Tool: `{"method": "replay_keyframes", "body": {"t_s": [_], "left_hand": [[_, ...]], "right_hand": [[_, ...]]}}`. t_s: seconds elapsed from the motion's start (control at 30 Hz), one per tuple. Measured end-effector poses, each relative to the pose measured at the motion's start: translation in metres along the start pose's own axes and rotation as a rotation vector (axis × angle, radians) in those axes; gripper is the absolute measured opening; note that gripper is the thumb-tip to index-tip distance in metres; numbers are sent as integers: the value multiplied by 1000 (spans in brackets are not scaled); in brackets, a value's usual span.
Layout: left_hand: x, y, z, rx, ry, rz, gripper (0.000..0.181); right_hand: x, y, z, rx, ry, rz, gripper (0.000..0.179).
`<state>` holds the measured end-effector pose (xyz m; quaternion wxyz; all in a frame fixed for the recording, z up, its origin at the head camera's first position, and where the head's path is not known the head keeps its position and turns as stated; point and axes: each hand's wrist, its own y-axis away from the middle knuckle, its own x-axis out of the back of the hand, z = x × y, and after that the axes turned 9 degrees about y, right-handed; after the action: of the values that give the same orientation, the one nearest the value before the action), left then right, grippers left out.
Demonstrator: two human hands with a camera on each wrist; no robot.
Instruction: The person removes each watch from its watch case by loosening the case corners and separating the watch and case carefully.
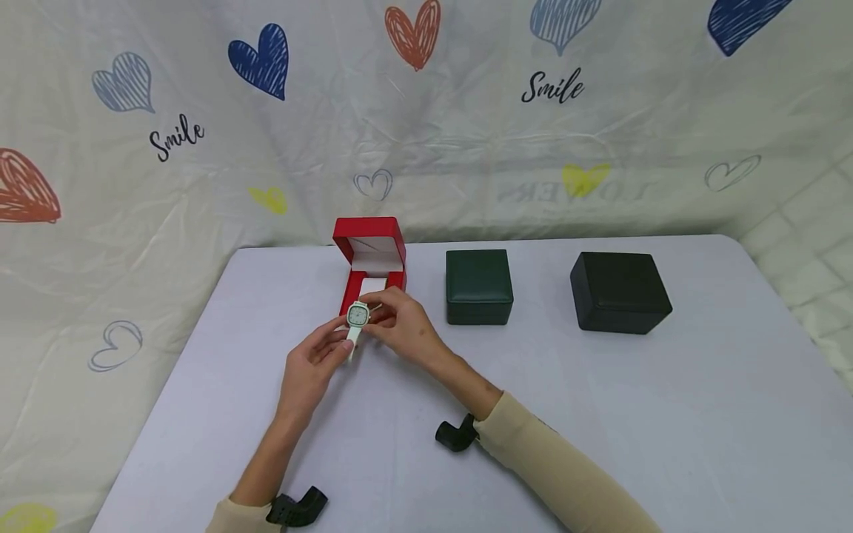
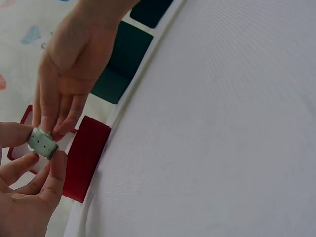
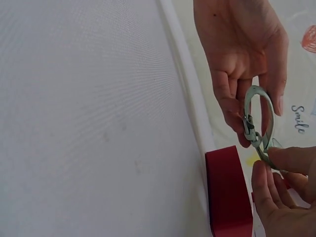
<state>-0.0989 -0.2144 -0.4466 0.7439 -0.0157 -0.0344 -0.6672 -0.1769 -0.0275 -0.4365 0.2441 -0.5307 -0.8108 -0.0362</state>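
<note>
A wristwatch (image 1: 358,315) with a pale green strap and a squarish dial is between both hands, its dial turned up toward the head camera. In the right wrist view the strap (image 3: 269,113) forms a loop with the buckle on one side. The left hand (image 1: 309,368) grips the strap from the left, thumb in front. From the right, the right hand (image 1: 408,326) pinches the watch near its dial and strap. Just behind the hands stands an open red watch box (image 1: 368,228) with a white lining and a white cushion (image 1: 373,284), its front partly hidden by the hands.
Right of the red box stand a closed dark green box (image 1: 478,285) and a closed black box (image 1: 620,291). All rest on a white-covered table (image 1: 533,414). Behind hangs a cloth (image 1: 460,133) printed with hearts. Black wrist mounts (image 1: 296,508) project from both sleeves.
</note>
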Motion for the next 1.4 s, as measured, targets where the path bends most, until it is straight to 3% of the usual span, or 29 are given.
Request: {"method": "replay_keyframes", "body": {"t_s": [0.47, 0.77, 1.4], "left_hand": [[6, 6, -4, 7, -15, -12, 45], [15, 13, -6, 9, -26, -23, 45], [26, 20, -9, 17, -68, -10, 45]], "right_hand": [[-12, 4, -3, -37, -2, -31, 47], [-17, 6, -6, -11, 40, -48, 41], [-30, 5, -9, -90, 94, -65, 41]]}}
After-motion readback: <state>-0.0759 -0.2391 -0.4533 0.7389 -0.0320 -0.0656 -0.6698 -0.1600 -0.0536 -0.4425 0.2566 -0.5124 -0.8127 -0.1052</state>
